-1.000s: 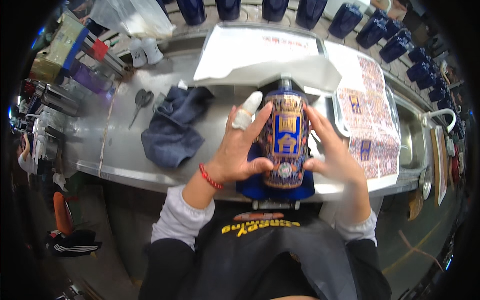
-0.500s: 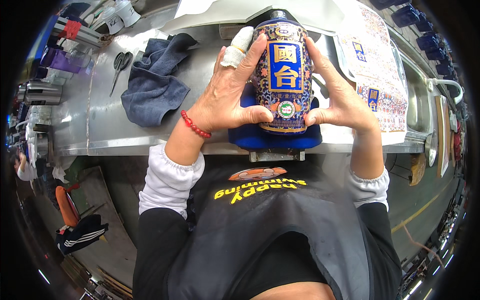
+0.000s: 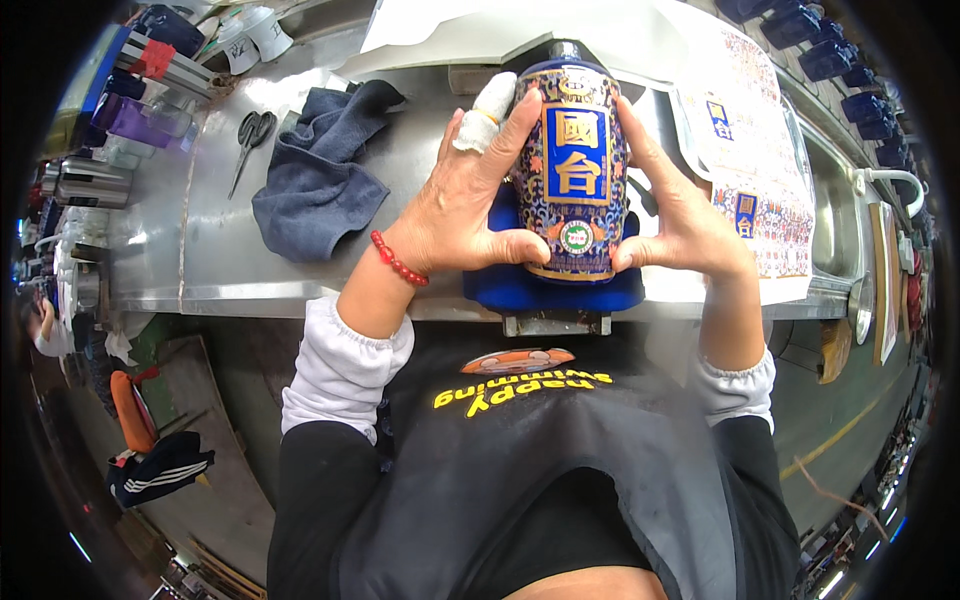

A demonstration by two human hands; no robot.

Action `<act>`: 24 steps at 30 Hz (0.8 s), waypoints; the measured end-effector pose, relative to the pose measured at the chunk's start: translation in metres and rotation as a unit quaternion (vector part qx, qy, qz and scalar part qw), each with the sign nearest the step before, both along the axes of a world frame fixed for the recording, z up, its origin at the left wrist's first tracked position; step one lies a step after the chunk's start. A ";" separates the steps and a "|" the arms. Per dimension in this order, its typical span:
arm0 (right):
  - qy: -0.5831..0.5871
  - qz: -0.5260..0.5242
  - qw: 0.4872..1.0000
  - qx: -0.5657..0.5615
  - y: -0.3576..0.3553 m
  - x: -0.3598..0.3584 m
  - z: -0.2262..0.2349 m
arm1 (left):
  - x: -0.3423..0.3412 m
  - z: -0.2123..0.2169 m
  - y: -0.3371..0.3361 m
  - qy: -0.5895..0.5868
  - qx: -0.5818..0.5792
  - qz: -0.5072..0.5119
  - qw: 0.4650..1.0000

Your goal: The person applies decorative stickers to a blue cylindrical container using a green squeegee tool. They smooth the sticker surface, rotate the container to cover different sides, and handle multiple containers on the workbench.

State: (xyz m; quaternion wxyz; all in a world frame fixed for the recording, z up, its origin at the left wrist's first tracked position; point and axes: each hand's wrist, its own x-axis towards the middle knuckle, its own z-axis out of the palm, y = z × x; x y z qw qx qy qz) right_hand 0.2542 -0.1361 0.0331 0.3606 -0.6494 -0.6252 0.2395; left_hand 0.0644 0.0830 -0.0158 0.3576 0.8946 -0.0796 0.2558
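A dark blue bottle (image 3: pixel 577 170) with gold, floral decoration lies with its neck away from me on a blue padded rest (image 3: pixel 560 292) at the bench's front edge. From the left, my left hand (image 3: pixel 462 205) presses fingers and thumb along the bottle's side; one finger wears a white wrap and the wrist a red bead bracelet. Along the opposite side, my right hand (image 3: pixel 680 215) has its index finger near the shoulder and its thumb at the base. The bottle sits between both hands. Its underside is hidden.
A dark blue cloth (image 3: pixel 325 170) and black-handled scissors (image 3: pixel 250 145) lie on the steel bench (image 3: pixel 225 230) to the left. At right are printed decorated sheets (image 3: pixel 755 180), a sink (image 3: pixel 835 200) and a white tap (image 3: pixel 900 178). More blue bottles (image 3: pixel 825 60) stand at far right.
The bottle and both hands appear slightly lower in the picture, along with the bench, as the view shifts. The hands keep the same hold on the bottle.
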 end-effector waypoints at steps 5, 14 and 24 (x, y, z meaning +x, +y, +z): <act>-0.045 0.008 0.999 -0.003 0.000 0.001 0.003 | -0.003 0.002 -0.002 0.026 -0.007 0.008 1.000; 0.041 -0.026 0.999 -0.020 0.003 -0.003 0.013 | -0.006 0.013 0.001 0.047 -0.005 0.034 0.998; 0.050 -0.011 0.999 -0.015 0.007 0.001 0.004 | -0.005 0.011 -0.006 0.069 -0.026 0.037 0.997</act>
